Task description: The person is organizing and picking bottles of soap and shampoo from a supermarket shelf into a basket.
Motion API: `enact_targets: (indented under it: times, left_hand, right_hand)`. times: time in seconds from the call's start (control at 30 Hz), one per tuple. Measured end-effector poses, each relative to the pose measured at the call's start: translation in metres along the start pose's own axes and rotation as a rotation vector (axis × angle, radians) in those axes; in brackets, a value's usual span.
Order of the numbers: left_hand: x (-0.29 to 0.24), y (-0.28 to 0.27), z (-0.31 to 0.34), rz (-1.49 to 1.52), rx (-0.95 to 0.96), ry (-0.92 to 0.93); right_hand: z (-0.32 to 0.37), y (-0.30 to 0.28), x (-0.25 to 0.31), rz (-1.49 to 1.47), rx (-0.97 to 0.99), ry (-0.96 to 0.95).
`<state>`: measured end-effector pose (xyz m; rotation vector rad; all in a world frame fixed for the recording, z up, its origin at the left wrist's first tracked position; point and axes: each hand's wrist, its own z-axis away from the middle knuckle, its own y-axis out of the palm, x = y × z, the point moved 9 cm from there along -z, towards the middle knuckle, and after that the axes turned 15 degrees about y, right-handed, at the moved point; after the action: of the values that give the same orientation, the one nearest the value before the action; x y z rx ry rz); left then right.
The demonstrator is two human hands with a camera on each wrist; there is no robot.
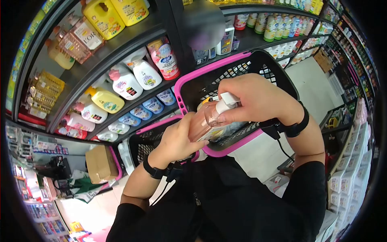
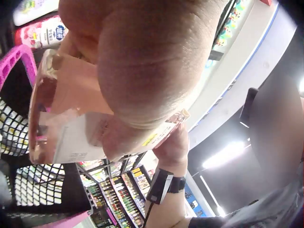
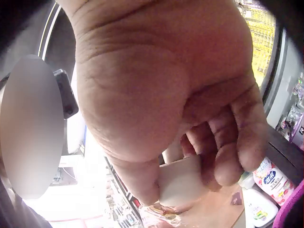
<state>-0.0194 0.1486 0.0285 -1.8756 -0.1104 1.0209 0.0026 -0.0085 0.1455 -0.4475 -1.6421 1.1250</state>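
A clear pinkish pump bottle (image 1: 200, 123) with a white pump top (image 1: 227, 103) is tilted over a black shopping basket with a pink rim (image 1: 225, 152). My left hand (image 1: 174, 138) grips the bottle's body, the thumb lying across its label side. At the neck end, my right hand (image 1: 258, 97) holds the white top between thumb and fingers. The right wrist view shows the top (image 3: 180, 183) under the curled fingers. From the left wrist, the bottle's flat base and printed label (image 2: 78, 137) are visible. Packages inside the basket are partly hidden by the hands and bottle.
A second basket (image 1: 139, 150) stands lower left, beside a cardboard box (image 1: 100, 164). Shelves ahead carry white pump bottles (image 1: 125, 84), a similar pink bottle (image 1: 82, 38) and yellow jugs (image 1: 104, 19). Stacked white packages (image 1: 346, 173) line the right side.
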Motion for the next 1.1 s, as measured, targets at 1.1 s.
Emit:
enact_targets:
  times: [1.1]
  left_hand:
    - [0.106,0.372,0.515,0.692,-0.35,-1.677]
  right_hand:
    - [-0.02,0.316,-0.278,0.663,0.836,0.05]
